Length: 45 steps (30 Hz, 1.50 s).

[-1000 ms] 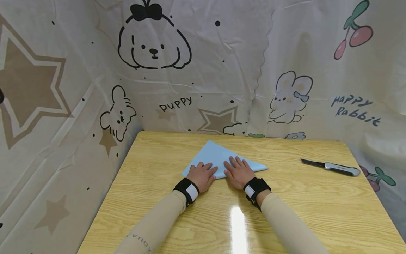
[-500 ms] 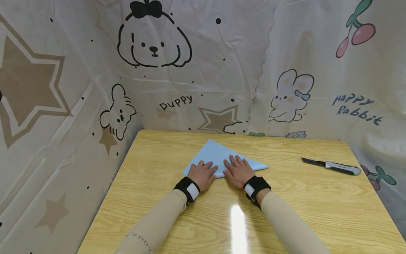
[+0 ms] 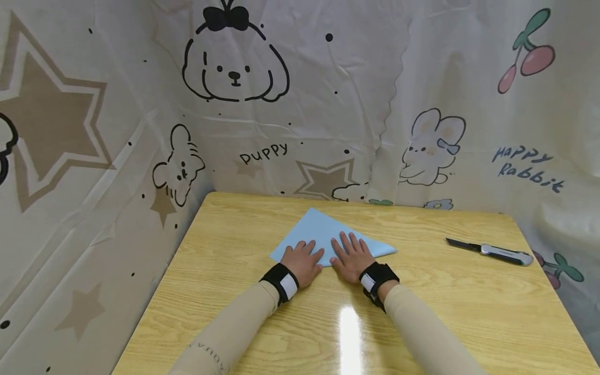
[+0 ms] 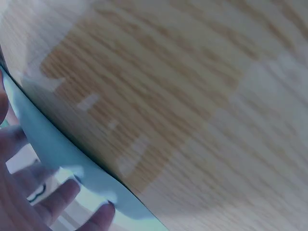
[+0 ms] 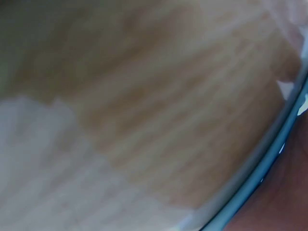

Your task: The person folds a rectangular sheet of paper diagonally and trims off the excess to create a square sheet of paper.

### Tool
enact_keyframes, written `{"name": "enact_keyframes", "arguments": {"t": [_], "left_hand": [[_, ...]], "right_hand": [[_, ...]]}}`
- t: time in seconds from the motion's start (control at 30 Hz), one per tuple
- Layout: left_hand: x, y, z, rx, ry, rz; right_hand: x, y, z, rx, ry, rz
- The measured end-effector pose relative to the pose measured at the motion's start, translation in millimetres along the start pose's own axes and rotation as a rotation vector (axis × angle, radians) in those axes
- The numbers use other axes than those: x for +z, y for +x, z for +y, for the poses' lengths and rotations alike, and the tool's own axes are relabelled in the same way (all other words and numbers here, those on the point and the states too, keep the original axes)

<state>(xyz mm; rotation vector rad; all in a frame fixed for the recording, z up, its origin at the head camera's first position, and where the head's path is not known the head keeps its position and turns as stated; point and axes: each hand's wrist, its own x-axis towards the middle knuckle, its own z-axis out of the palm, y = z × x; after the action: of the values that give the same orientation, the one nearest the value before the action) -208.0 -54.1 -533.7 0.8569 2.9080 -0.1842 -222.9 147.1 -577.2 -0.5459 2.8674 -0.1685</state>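
Note:
A sheet of light blue paper (image 3: 315, 229), folded into a triangle, lies on the wooden table with its peak pointing away from me. My left hand (image 3: 302, 263) rests on its near left part, fingers spread. On the near right part lies my right hand (image 3: 352, 259), its fingers straight and spread on the paper. In the left wrist view, the fingertips (image 4: 102, 216) touch the blue paper (image 4: 72, 149). The right wrist view catches the paper's folded edge (image 5: 260, 166) beside part of the hand (image 5: 276, 192), blurred.
A utility knife (image 3: 503, 254) with its dark blade out lies at the table's right side, blade pointing left. The wooden table (image 3: 234, 229) meets a printed cloth (image 3: 337, 114) at its back and left. Light reflects off the table's near middle.
The head view shifts slightly. Both hands stay on the folded paper, with only small shifts along its near edge.

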Motion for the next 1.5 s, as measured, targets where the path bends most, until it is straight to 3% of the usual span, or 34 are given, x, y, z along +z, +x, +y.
{"name": "enact_keyframes", "arguments": {"t": [0.3, 0.5, 0.7, 1.0, 1.13, 1.37, 1.5], "left_hand": [[6.5, -0.6, 20.0, 0.107, 0.078, 0.018], [3.4, -5.8, 25.5, 0.087, 0.032, -0.030], [5.6, -1.6, 23.2, 0.091, 0.033, -0.081], [6.0, 1.0, -1.8, 0.053, 0.070, -0.069], [5.7, 2.7, -2.3, 0.057, 0.060, -0.053], [13.6, -0.6, 14.5, 0.070, 0.088, -0.007], [14.1, -4.1, 19.7, 0.046, 0.009, 0.016]], "right_hand": [[-5, -3, -5, 0.034, -0.070, -0.008], [-7, -3, -8, 0.039, -0.076, -0.014], [-7, -6, -5, 0.043, -0.052, 0.029], [-14, -28, -11, -0.198, -0.013, 0.110], [-8, -31, -8, -0.212, -0.026, 0.092], [-9, -30, -9, -0.219, -0.030, 0.043], [-9, -26, -10, -0.204, -0.041, 0.029]]}}
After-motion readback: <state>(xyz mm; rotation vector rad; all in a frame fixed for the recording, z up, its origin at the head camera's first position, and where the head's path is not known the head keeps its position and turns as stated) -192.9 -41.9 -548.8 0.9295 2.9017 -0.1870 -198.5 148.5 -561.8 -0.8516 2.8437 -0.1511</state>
